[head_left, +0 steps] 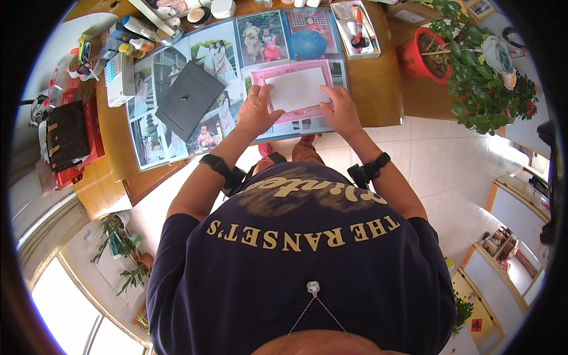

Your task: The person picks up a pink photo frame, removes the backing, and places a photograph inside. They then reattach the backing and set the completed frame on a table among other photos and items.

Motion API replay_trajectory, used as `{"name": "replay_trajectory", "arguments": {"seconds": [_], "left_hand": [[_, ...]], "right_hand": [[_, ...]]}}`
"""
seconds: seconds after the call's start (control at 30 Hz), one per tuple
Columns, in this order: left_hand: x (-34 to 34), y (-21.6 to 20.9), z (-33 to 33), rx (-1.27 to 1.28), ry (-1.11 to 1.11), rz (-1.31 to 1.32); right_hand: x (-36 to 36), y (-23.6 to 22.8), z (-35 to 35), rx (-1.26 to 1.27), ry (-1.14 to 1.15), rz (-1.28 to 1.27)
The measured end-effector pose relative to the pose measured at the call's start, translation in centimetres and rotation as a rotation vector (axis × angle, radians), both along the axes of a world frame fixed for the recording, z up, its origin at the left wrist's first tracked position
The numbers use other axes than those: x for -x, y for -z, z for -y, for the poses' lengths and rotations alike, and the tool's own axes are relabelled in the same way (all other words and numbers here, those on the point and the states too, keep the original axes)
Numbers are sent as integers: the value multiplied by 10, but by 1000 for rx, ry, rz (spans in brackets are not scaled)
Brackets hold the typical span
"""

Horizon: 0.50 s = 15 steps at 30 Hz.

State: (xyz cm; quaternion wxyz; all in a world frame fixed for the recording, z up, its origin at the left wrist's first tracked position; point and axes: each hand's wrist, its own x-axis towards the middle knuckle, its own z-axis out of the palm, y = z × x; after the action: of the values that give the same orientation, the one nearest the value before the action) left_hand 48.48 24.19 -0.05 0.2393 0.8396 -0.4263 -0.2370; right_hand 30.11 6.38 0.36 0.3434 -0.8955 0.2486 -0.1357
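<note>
1. Spread at thumb and forefinger, the left hand meets the left edge of a white card and the right hand its right edge. Whether the fingers pinch the card or only steady it, I cannot tell.

2. Faint yellowish patches mark the card, which lies inside the border of a pink frame. Whether it sits fully down in the frame or only rests over it is unclear from above.

3. Off to the left, apart from both hands, a grey board lies at a slant, a small dark fitting near its middle. It looks like the frame's backing.

4. Judging by this layout, the frame has been opened and the card lined up with it; squaring the card and fitting the board over it appear to be left.

5. Under all three, photographs cover much of the wooden desk.

6. Past the frame, toward the far right, an open white box holds a red-and-black tool, untouched by either hand.

7. Farther right stands a leafy plant in a red pot.
</note>
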Motion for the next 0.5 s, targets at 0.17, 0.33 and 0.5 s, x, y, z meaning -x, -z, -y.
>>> {"name": "replay_trajectory", "arguments": {"seconds": [0.17, 0.33, 0.5], "left_hand": [[5, -2, -6, 2, 23, 34], [3, 6, -6, 3, 17, 24], [3, 7, -6, -7, 7, 24]], "right_hand": [[-3, 0, -1, 15, 27, -63], [-3, 0, -3, 34, 30, -61], [-2, -3, -4, -20, 24, -106]]}}
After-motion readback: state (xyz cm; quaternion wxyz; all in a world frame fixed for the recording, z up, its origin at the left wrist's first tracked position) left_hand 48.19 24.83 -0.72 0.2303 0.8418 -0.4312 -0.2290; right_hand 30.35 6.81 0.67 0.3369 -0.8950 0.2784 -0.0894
